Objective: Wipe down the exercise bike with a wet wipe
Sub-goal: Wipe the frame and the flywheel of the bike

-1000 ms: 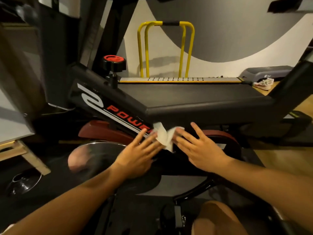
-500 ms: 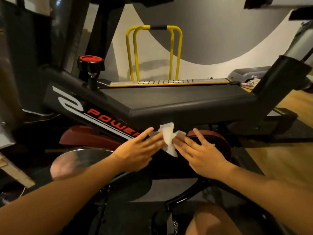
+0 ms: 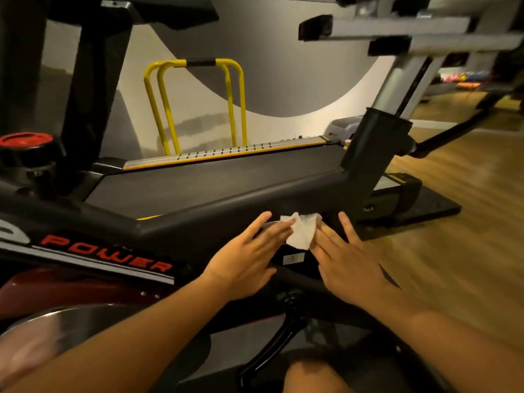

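One black exercise bike with red POWER lettering (image 3: 198, 222) fills the view, its top tube running across. Behind it stands one black treadmill (image 3: 212, 177) with two yellow hoop rails (image 3: 232, 103). One shiny steel flywheel (image 3: 85, 321) sits lower left. Two bare hands, left hand (image 3: 249, 259) and right hand (image 3: 348, 265), reach to the tube, fingers straight, neither clenched. One red-capped black knob (image 3: 27, 143) stands far left. One crumpled white wet wipe (image 3: 302, 232) lies against the tube, pressed flat between both hands' fingertips.

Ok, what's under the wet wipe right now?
The black frame bar; the left hand and right hand hold the wet wipe against its side with straight fingers. A white label shows just below. The patch directly beneath the wipe is covered.
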